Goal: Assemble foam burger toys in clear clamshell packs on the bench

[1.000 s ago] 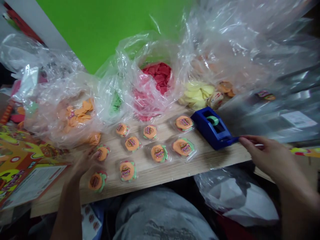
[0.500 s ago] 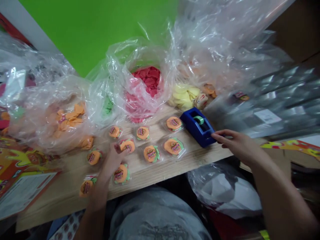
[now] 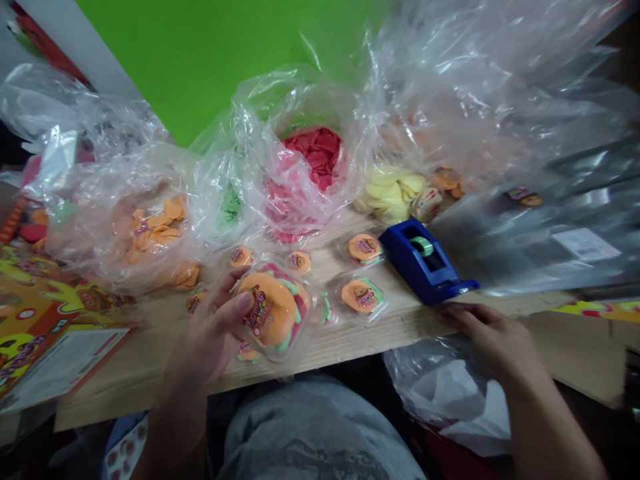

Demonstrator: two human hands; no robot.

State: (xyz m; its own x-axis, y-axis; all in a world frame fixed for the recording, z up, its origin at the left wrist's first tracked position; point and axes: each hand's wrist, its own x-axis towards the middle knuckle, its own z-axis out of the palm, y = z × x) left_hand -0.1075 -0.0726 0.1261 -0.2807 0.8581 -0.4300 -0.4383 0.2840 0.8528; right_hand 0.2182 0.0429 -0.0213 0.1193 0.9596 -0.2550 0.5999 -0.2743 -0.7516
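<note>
My left hand point(image 3: 213, 333) holds up a clear plastic pack point(image 3: 275, 310) with a burger-shaped sweet inside, thumb on its printed top. The pack is tilted and raised over the wooden table, hiding some of the packs beneath. My right hand point(image 3: 483, 323) is at the front end of a blue tape dispenser point(image 3: 423, 263), just below its cutting edge. Its thumb and fingers are pressed together; what they pinch, if anything, cannot be made out. A roll of tape point(image 3: 421, 245) sits in the dispenser. More burger packs, such as one pack point(image 3: 361, 297), lie between the dispenser and my left hand.
Along the back stand open plastic bags with red pieces point(image 3: 317, 157), orange pieces point(image 3: 160, 227), green pieces point(image 3: 231, 205) and yellow pieces point(image 3: 393, 193). Printed cardboard point(image 3: 65, 347) lies at the left. Grey plastic packaging point(image 3: 545, 220) fills the right side.
My left hand has picked up a burger pack from the table and brought it closer. My right hand has shifted from the dispenser's front tip to just below it.
</note>
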